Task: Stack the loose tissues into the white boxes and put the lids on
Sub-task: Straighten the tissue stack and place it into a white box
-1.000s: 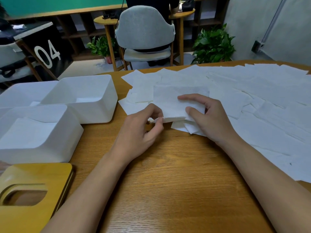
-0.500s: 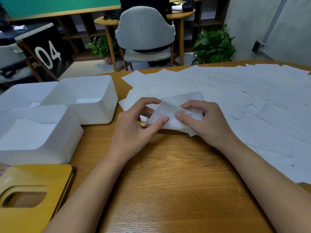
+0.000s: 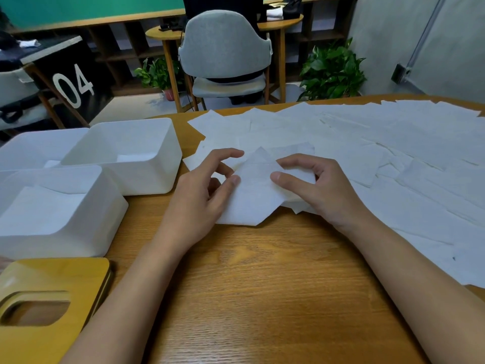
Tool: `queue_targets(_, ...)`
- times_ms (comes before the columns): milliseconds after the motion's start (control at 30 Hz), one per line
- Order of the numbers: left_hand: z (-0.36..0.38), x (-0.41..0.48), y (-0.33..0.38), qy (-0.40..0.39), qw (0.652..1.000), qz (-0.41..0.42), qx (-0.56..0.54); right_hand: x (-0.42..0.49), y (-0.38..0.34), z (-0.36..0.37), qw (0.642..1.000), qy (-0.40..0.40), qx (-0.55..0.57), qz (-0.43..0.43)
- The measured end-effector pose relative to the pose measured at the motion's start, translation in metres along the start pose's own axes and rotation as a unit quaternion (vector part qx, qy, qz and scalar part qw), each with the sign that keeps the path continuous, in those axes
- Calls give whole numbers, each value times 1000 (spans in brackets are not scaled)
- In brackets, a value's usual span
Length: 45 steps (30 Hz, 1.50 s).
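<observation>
Both hands hold one white tissue (image 3: 253, 195) over the wooden table (image 3: 262, 285), turned so a corner points away from me. My left hand (image 3: 202, 195) pinches its left edge between thumb and fingers. My right hand (image 3: 320, 187) pinches its right edge. Many loose tissues (image 3: 380, 153) cover the table's right half. The near white box (image 3: 60, 206) holds a layer of tissues. A second white box (image 3: 131, 153) stands behind it with a tissue at its bottom. A third white box (image 3: 31, 145) stands at far left. A wooden lid (image 3: 47, 298) with an oblong slot lies at near left.
A grey chair (image 3: 225, 53) and a small round table (image 3: 275, 22) stand beyond the far edge. Potted plants (image 3: 333, 72) sit on the floor. A black block marked 04 (image 3: 73, 80) stands at left. Bare wood lies between my forearms.
The hands have lifted a tissue off the pile edge and drawn it toward me, then spread it out from a crumpled fold into a flat sheet held by both edges.
</observation>
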<state>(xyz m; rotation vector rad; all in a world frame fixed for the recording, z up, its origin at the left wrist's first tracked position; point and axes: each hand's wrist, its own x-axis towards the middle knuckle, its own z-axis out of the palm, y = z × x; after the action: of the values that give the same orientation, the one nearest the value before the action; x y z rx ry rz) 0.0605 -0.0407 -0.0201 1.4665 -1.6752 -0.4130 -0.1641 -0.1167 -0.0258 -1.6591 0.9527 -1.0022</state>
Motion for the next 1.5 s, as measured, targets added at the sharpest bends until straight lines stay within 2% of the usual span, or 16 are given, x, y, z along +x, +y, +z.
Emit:
queue_targets(200, 5, 0, 2, 60, 997, 40, -19, -6, -3, 6, 996, -89, -16, 22)
queue_targets(333, 9, 0, 3, 78, 995, 57, -17, -7, -4, 11, 995, -96, -29, 24)
queue_targets(567, 11, 3, 0, 91, 992, 10, -88, -9, -5, 12, 991, -112, -69, -26)
queue_targets(900, 14, 5, -3, 133, 988, 5, -79, -13, -8, 13, 992, -114, -32, -46)
queue_targets(1100, 12, 4, -2, 122, 989, 1, -82, -12, -7, 12, 992, -113, -39, -45)
queue_targets(1233, 14, 5, -1, 126, 991, -18, -29, -9, -6, 11, 996, -72, -16, -58)
queue_targets(1300, 12, 6, 1, 71, 989, -94, -88, -6, -5, 8, 997, -49, 24, -60)
queue_targets(1367, 10, 7, 2, -4, 967, -161, -196, -3, -3, 4, 997, -37, 50, -55)
queue_targets(1433, 10, 6, 5, -18, 954, -170, -246, -1, -3, 1, 997, -36, 38, -55)
queue_targets(1500, 11, 5, 9, 12, 965, -142, -221, -1, -4, 0, 997, -52, 34, -49)
